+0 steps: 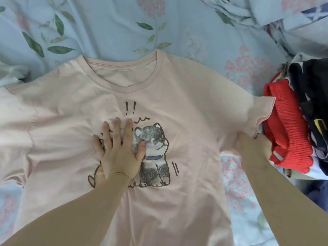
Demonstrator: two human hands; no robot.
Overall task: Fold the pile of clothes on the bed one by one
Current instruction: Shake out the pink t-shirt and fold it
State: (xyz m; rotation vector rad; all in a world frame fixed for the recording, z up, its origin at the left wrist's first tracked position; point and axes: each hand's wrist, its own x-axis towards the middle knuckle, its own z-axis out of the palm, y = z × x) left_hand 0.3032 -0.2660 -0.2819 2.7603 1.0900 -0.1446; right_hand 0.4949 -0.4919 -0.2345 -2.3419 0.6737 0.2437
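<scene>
We have the pink T-shirt (186, 96) laid face up on the bed (106, 29), collar away from us, its printed dog just beside our left hand (117, 150). That hand lies flat with fingers spread, pressing the chest of the shirt down. Our right hand (253, 146) is at the shirt's side seam under the right sleeve (259, 110); it seems to be gathering or pinching the fabric there, but its fingers are hidden, so we cannot tell how it holds. The pile of clothes (301, 121) waiting its turn sits just beyond the right hand, touching the sleeve's edge.

We judge this to be the smoothing and first side fold. To do it well, we should keep the left palm as an anchor and sweep outward from it to chase the wrinkles that radiate around it. The right hand should lift seam and sleeve together, so the fold line runs straight from shoulder to hem, then carry them across toward the left hand. We should keep the sleeve clear of the red knit in the pile, lest it drag.
</scene>
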